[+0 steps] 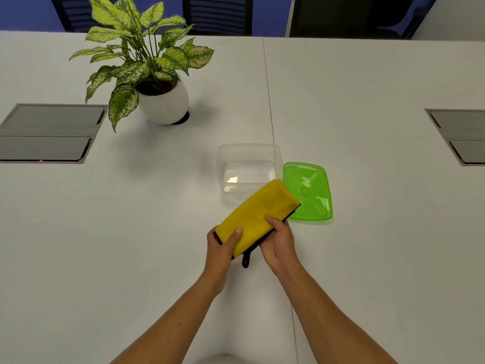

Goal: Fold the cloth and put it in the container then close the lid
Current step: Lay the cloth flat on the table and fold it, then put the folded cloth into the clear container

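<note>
A yellow cloth (258, 214) with black trim is folded into a thick oblong and held above the table, its far end over the near rim of a clear plastic container (246, 153). My left hand (223, 245) grips the cloth's near left corner, thumb on top. My right hand (279, 241) holds its near right edge. A black hanging loop dangles between the two hands. The container is open and holds nothing. Its green lid (312, 187) lies flat on the table just right of the container, partly covered by the cloth's far corner.
A potted plant (164, 101) in a white pot stands at the back left. Grey cable hatches are set into the white table (131, 219) at far left (49, 132) and far right (462, 137). Dark chairs stand beyond the far edge.
</note>
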{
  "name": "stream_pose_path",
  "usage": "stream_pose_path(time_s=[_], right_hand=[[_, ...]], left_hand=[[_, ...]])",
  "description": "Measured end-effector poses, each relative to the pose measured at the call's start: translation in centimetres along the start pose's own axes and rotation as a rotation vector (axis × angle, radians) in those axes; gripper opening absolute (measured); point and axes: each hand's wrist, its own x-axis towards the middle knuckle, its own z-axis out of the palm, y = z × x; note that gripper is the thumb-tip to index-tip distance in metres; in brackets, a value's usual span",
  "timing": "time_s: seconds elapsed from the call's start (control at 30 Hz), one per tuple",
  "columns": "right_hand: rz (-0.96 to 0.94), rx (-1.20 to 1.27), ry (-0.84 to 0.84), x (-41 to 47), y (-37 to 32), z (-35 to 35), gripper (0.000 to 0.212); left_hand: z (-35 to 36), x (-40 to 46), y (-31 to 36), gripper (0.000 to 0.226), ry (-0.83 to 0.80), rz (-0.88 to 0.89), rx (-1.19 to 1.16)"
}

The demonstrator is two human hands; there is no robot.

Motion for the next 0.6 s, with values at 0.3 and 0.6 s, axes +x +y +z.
stream_pose_path(time_s=[0.3, 0.6], right_hand=[[-0.124, -0.084, 0.092, 2.1, -4.9, 1.8, 0.053], [-0.400, -1.040, 0.142, 7.4, -10.5, 5.3, 0.056]], left_hand=[[-0.4, 4.3, 6.1, 0.069, 0.041, 0.237, 0.106], [1.2, 11.1, 13.8, 0.070, 0.041, 0.448, 0.590]])
